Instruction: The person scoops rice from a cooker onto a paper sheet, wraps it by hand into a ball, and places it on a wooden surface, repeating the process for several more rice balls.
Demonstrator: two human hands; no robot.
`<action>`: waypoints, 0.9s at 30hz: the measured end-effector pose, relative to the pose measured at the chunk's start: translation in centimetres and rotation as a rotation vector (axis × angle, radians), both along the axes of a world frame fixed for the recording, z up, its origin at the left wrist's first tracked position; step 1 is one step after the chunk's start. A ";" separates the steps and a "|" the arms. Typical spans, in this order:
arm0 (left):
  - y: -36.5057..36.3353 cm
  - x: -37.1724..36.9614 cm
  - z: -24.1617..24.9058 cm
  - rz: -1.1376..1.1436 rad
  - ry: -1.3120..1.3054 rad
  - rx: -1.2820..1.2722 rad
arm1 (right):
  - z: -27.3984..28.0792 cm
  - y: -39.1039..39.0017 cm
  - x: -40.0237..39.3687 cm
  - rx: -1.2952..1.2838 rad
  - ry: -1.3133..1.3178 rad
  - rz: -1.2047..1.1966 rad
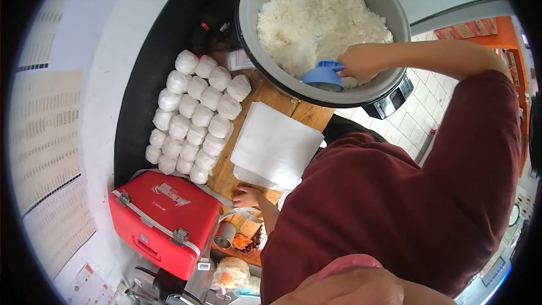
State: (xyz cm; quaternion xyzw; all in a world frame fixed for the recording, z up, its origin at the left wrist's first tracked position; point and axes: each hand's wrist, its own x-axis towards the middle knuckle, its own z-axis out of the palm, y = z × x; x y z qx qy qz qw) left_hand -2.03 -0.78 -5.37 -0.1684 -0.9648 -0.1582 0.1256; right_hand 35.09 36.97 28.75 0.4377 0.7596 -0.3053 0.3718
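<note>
My right hand [361,62] is closed on the handle of a blue plastic scoop [323,77], inside a large rice cooker [400,17]. White cooked rice [316,14] is heaped in its grey pot, and the scoop is down at the rice near the pot's near wall. My left hand [247,197] lies on the wooden table, its fingers loosely bent and apart, with nothing visible in them. It is between a stack of white paper sheets [276,144] and a grey strap [240,211].
Several paper-wrapped round bundles [197,113] stand in rows on the table [226,175]. A red cooler box [164,214] sits beside them. Close to it are a metal cup [224,235] and an orange item [241,242]. Printed sheets [48,118] hang on the wall.
</note>
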 end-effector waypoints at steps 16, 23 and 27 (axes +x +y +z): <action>-0.4 -0.7 -0.8 -0.024 0.013 -0.041 | 7.3 3.2 4.9 -0.516 0.457 -0.791; 0.2 0.0 0.4 -0.010 -0.055 0.007 | -4.2 4.2 3.7 0.186 0.032 0.143; 0.4 -0.5 -0.7 -0.039 0.016 0.010 | -12.7 4.3 4.1 0.118 -0.217 0.189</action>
